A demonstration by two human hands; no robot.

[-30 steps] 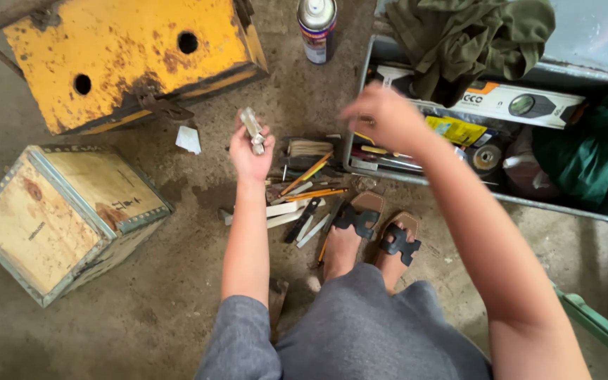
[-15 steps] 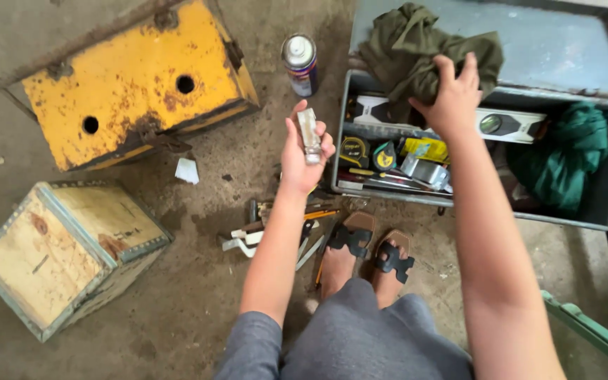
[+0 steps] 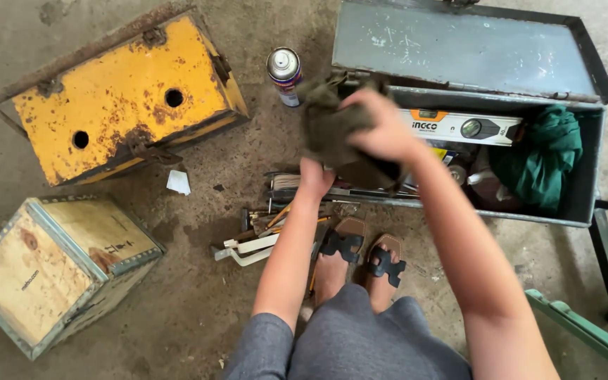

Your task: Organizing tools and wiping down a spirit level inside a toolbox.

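Floor: dirty grey concrete floor (image 3: 198,295) with tools lying about.
Cloth: dark green cloth (image 3: 328,127) held up just in front of the open metal toolbox (image 3: 585,190).
Right hand: right hand (image 3: 381,130) has its fingers clenched on the cloth.
Left hand: left hand (image 3: 316,176) sits under the cloth; cannot tell what its fingers do.
Near: spray can (image 3: 284,69), yellow rusty box (image 3: 124,98), wooden box (image 3: 54,267).

1. Our right hand (image 3: 383,130) is stretched forward, fingers curled shut, slightly motion-blurred.
2. Our left hand (image 3: 314,177) is raised just below it, mostly hidden, so its grip is unclear.
3. Both forearms are bare.
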